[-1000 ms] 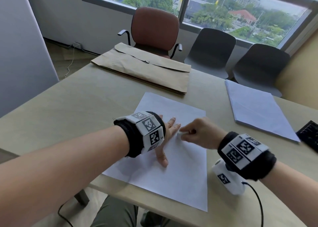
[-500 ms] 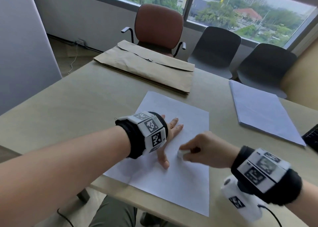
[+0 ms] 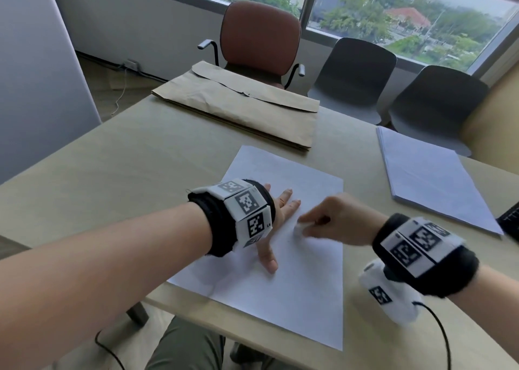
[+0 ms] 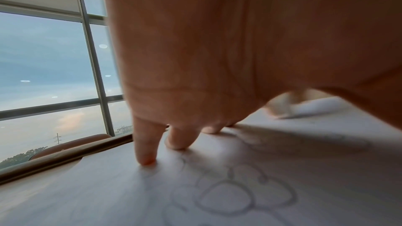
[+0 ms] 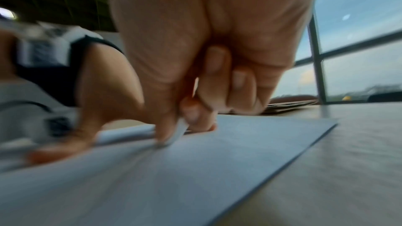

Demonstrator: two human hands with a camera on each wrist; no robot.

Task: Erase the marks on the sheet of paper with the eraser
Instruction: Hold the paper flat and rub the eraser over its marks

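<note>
A white sheet of paper (image 3: pixel 295 294) lies on the beige table (image 3: pixel 126 167). My left hand (image 3: pixel 276 215) lies flat on it with fingers spread, pressing it down. Faint pencil loops (image 4: pixel 234 195) show on the sheet (image 4: pixel 304 186) under that palm (image 4: pixel 217 57), whose fingertips (image 4: pixel 146 160) touch the paper. My right hand (image 3: pixel 337 220) pinches a small white eraser (image 3: pixel 298 228) between thumb and forefinger, its edge on the sheet just right of my left hand. The right wrist view shows the eraser (image 5: pixel 179 131) tip touching the paper (image 5: pixel 174 178), blurred by motion.
A brown paper envelope (image 3: pixel 238 108) lies at the table's far side. A stack of white sheets (image 3: pixel 429 176) sits at the right, with a dark keyboard corner (image 3: pixel 509 219) beside it. A brown chair (image 3: pixel 259 41) and two black chairs (image 3: pixel 356 74) stand beyond the table.
My right hand has rubbed the eraser toward me and then back up the sheet, beside my left fingers. My left hand has stayed flat on the paper.
</note>
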